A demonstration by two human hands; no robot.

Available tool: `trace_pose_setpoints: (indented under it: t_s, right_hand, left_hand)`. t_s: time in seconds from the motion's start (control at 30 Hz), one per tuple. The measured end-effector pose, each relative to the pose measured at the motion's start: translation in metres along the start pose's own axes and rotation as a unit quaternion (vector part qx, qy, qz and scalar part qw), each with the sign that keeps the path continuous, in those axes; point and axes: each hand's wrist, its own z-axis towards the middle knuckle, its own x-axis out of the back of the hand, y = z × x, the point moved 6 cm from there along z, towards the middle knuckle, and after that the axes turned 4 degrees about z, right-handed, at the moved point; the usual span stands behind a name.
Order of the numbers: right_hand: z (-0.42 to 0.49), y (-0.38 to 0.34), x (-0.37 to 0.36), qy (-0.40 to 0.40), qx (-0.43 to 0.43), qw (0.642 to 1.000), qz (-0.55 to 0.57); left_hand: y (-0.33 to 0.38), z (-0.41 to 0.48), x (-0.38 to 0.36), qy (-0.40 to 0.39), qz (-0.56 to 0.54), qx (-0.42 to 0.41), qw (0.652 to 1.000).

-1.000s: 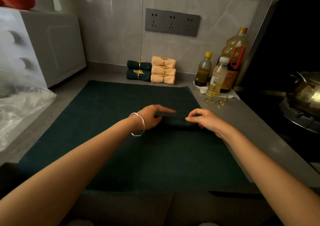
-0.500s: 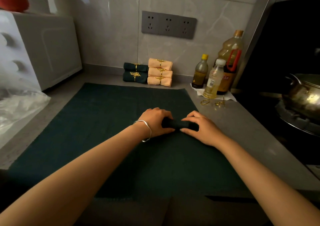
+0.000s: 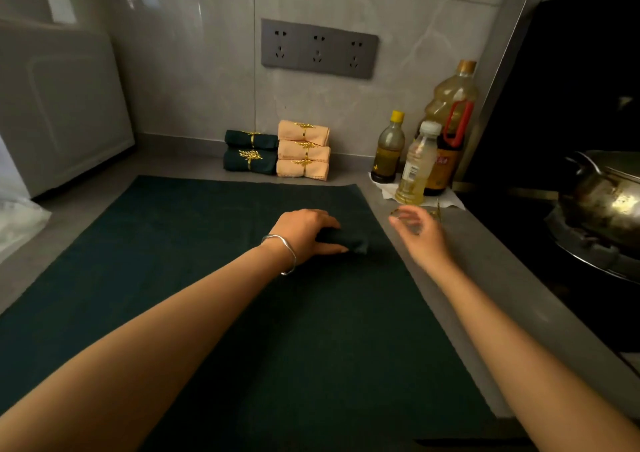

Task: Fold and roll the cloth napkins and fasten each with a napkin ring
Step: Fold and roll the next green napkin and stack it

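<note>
Work surface: a grey counter (image 3: 460, 278) carrying one dark green mat (image 3: 207, 295) that covers most of its middle.

Item in hand: one rolled green napkin (image 3: 348, 241) lies on the mat near the mat's right edge, with no ring visible on it. The left hand (image 3: 304, 233) is clamped over the roll's left end, fingers curled on top and thumb at the near side. One silver bracelet (image 3: 284, 254) sits on that wrist.

The right hand (image 3: 420, 235) is above the bare counter just past the mat's right edge, fingers apart and holding nothing; it is blurred.

Just beyond the right hand are gold napkin rings (image 3: 435, 213), mostly hidden by it; their number cannot be told.

Finished stock, at the counter's back edge against the wall: five ringed rolls in two touching stacks. Two are green ringed rolls (image 3: 250, 161), one on the other. Three are peach ringed rolls (image 3: 303, 150), stacked to their right.

Other items: three bottles (image 3: 415, 171) stand on white paper (image 3: 450, 202) toward the back right corner. One socket panel (image 3: 318, 48) with three outlets is on the wall. One white appliance (image 3: 62, 105) is at the left. One metal pot (image 3: 606, 195) is on the stove at the right.
</note>
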Motion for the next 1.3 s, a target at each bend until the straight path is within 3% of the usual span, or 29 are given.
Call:
trace_pose_setpoints:
  t_s: [0.07,0.13,0.47,0.6,0.77,0.83,1.1,1.3]
  right_hand:
    - [0.021,0.018,0.007,0.031,-0.033,0.998,-0.054]
    - [0.037,0.028,0.001,0.010,-0.047,0.996,-0.077]
    - [0.070,0.050,-0.017,0.004,-0.046,0.987,-0.151]
    - [0.056,0.020,-0.012,0.004,0.018,0.993,-0.120]
    - [0.011,-0.050,-0.031,-0.154,0.130,0.971,-0.131]
    - [-0.005,-0.072,-0.042,-0.181,0.150,0.968,-0.086]
    - [-0.029,-0.081,-0.046,-0.153,0.133,0.975,0.088]
    - [-0.033,-0.082,-0.050,-0.183,0.152,0.970,0.052]
  left_hand:
    - [-0.001,0.012,0.002,0.014,-0.004,0.013,1.000]
    - [-0.002,0.022,0.002,0.024,-0.008,0.028,0.999]
    - [-0.009,0.037,-0.017,0.026,-0.064,0.080,0.994]
    - [-0.016,0.028,-0.009,0.048,-0.080,0.097,0.991]
    - [-0.030,0.005,0.012,0.100,-0.104,0.129,0.981]
    - [-0.034,-0.007,0.016,0.107,-0.108,0.133,0.979]
    - [-0.038,-0.021,0.019,0.095,-0.132,0.113,0.980]
    - [-0.046,-0.019,0.018,0.063,-0.124,0.083,0.987]
